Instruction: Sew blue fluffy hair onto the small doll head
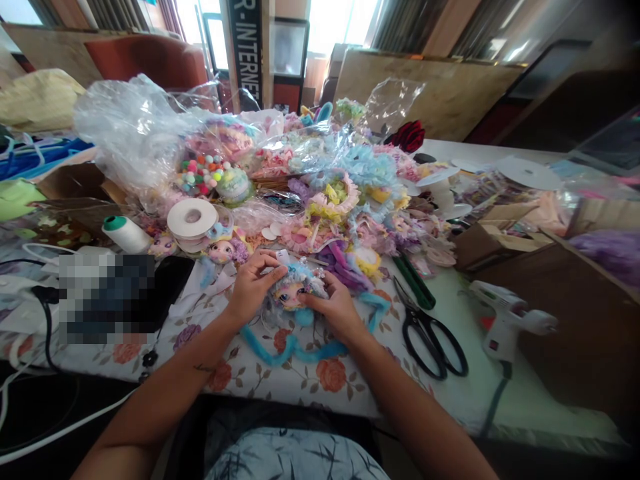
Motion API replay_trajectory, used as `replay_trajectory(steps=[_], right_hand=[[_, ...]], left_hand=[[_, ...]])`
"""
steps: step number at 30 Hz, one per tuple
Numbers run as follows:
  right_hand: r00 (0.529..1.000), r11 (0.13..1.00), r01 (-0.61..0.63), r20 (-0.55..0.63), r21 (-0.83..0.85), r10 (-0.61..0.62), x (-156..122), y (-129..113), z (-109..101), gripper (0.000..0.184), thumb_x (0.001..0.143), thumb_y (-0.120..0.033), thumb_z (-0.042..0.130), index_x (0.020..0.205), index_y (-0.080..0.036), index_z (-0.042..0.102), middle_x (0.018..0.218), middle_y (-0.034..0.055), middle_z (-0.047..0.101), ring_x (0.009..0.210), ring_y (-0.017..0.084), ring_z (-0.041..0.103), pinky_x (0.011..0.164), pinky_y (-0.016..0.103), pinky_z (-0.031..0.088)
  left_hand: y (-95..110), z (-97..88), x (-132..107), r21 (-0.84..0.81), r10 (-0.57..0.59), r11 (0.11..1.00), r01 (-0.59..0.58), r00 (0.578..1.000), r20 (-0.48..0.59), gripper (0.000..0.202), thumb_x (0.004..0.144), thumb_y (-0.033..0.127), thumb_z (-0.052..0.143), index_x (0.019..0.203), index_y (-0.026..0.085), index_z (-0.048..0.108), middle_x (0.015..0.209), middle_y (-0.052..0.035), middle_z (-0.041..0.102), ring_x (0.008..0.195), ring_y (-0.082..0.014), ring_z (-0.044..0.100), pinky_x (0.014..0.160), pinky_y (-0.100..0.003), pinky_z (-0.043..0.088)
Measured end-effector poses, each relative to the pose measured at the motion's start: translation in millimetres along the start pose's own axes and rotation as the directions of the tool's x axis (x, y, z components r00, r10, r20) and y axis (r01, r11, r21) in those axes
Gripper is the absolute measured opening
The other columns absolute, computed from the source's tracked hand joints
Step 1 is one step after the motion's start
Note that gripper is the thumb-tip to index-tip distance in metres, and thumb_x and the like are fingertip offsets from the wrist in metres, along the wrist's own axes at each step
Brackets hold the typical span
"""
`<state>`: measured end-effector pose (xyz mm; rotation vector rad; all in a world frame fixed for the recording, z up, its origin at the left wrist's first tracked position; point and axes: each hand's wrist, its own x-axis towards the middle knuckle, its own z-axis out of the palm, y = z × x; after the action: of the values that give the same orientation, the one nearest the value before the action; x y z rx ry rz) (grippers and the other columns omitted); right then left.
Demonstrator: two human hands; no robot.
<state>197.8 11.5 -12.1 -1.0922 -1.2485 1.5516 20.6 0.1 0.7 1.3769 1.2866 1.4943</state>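
Observation:
A small doll head (295, 291) with light blue hair lies on the floral tablecloth (300, 377) near the front edge. My left hand (253, 285) grips its left side with curled fingers. Closed against the doll's right side is my right hand (337, 308). Long blue pigtails (290, 348) trail from the doll toward me and curve to the right. Another doll head (223, 251) with purple hair lies just behind my left hand.
Black scissors (430, 333) and a white glue gun (505, 320) lie to the right. Behind are a ribbon spool (191, 219), a thread cone (125, 233), pompoms (203, 175), lace flowers (340, 197), plastic bags (125, 127) and a cardboard box (500, 233).

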Motion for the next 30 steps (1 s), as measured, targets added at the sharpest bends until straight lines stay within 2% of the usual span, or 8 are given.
replay_trajectory(steps=[3,15,20,26,30], right_hand=[[1.0,1.0,-0.005,-0.001,0.009,0.005,-0.7,-1.2,3.4,0.047,0.055,-0.032,0.083,0.096,-0.022,0.061,0.091,0.001,0.066,0.085,0.021,0.06,0.075,0.03,0.048],[1.0,0.999,0.024,0.005,-0.024,-0.024,-1.9,2.0,8.6,0.045,0.058,-0.034,0.081,0.097,-0.022,0.061,0.093,0.0008,0.066,0.087,0.021,0.061,0.079,0.032,0.048],[0.998,0.998,0.052,0.032,-0.04,-0.05,-1.5,2.5,8.8,0.047,0.059,-0.034,0.081,0.099,-0.022,0.06,0.093,0.0009,0.066,0.086,0.02,0.06,0.079,0.032,0.047],[0.999,0.999,0.037,0.011,-0.034,-0.037,-2.8,1.9,11.4,0.044,0.058,-0.034,0.082,0.095,-0.021,0.06,0.088,0.0002,0.064,0.083,0.019,0.059,0.077,0.031,0.047],[0.999,0.997,0.044,-0.007,-0.059,-0.044,-1.5,0.7,7.0,0.043,0.058,-0.035,0.082,0.092,-0.02,0.059,0.086,0.0,0.063,0.081,0.018,0.058,0.074,0.028,0.046]], left_hand=[[0.6,7.4,-4.7,-0.003,-0.024,1.0,0.024,0.995,-0.101,0.019,0.079,0.035,0.063,0.071,0.018,0.059,0.096,-0.0044,0.055,0.095,-0.0167,0.054,0.082,-0.025,0.044],[-5.5,23.4,-12.2,-0.092,-0.093,0.994,0.067,0.943,-0.321,0.019,0.079,0.032,0.062,0.068,0.018,0.055,0.089,-0.0024,0.054,0.09,-0.0149,0.052,0.088,-0.027,0.043],[-5.6,23.8,-12.7,-0.147,-0.129,0.986,0.084,0.933,-0.337,0.02,0.078,0.032,0.063,0.066,0.018,0.055,0.089,-0.0021,0.053,0.089,-0.0143,0.052,0.086,-0.027,0.043],[-8.5,24.2,-11.3,-0.168,-0.144,0.982,0.087,0.919,-0.368,0.02,0.077,0.03,0.064,0.066,0.018,0.055,0.084,-0.0006,0.054,0.087,-0.0127,0.054,0.086,-0.025,0.044],[-7.3,18.7,-8.1,-0.201,-0.156,0.973,0.11,0.961,-0.229,0.016,0.079,0.032,0.065,0.075,0.018,0.058,0.088,-0.0007,0.056,0.085,-0.0118,0.056,0.08,-0.023,0.046]])
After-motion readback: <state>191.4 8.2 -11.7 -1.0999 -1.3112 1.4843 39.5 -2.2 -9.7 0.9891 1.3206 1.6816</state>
